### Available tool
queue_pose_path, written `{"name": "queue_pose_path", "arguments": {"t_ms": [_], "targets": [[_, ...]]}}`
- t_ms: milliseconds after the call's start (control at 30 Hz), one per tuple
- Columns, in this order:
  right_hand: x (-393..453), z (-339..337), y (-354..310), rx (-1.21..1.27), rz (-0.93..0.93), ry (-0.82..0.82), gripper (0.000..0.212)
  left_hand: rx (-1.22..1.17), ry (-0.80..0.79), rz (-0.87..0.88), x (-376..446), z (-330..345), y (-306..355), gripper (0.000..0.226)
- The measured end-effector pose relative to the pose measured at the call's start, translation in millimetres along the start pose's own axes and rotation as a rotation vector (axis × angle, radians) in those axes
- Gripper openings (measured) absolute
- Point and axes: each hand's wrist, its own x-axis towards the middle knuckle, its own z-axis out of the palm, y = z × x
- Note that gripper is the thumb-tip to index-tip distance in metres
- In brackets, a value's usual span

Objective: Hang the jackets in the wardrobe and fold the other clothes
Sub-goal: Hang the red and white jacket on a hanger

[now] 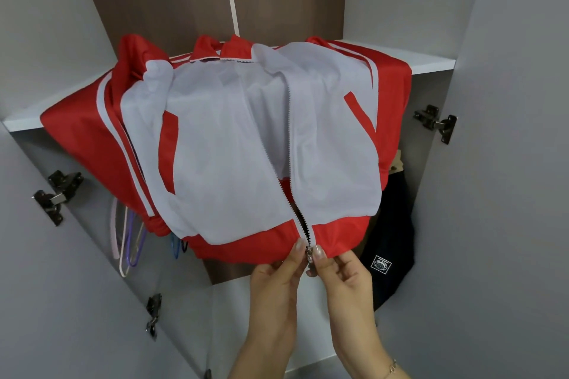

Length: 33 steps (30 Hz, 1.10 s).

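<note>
A red and white zip jacket (234, 144) hangs in the open wardrobe, its front facing me and tilted up toward the camera. Its zipper is open from the collar down to near the red hem. My left hand (274, 283) pinches the hem just left of the zipper's bottom end. My right hand (341, 274) pinches the hem on the right side, beside the metal zipper slider (308, 255). The hanger that carries the jacket is hidden under the fabric.
A white shelf (431, 63) runs across the wardrobe behind the jacket. Several empty coloured hangers (129, 240) hang at the lower left. A dark garment with a white label (388, 249) hangs to the right. Open door panels with metal hinges (437, 121) flank both sides.
</note>
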Motion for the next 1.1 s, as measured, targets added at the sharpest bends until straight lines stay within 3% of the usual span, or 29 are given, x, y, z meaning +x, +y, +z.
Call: {"name": "queue_pose_path", "arguments": {"t_ms": [233,400,733,867,1000,1100], "targets": [[-2.8,1.2,4.7,-0.008,-0.027,0.040,0.006,-0.056,0.056,-0.007,-0.6,-1.3,3.1,0.051],[-3.6,5.2,7.0,0.003,-0.011,0.045,0.015,-0.008,0.029,0.002,-2.4,-1.0,1.8,0.043],[3.6,4.5,14.6,-0.029,0.040,0.089,0.016,0.367,-0.016,0.015,0.3,-18.1,1.5,0.045],[5.2,-6.8,18.9,-0.151,0.142,0.013,0.024,0.484,0.021,-0.030,3.9,-35.3,1.3,0.038],[3.0,-18.9,21.2,-0.281,0.407,-0.235,0.033,0.574,0.069,-0.049,8.0,-51.9,-3.9,0.016],[-2.9,-16.7,23.6,-0.353,0.386,-0.336,0.030,0.625,0.060,-0.022,8.7,-57.0,-7.2,0.015]]}}
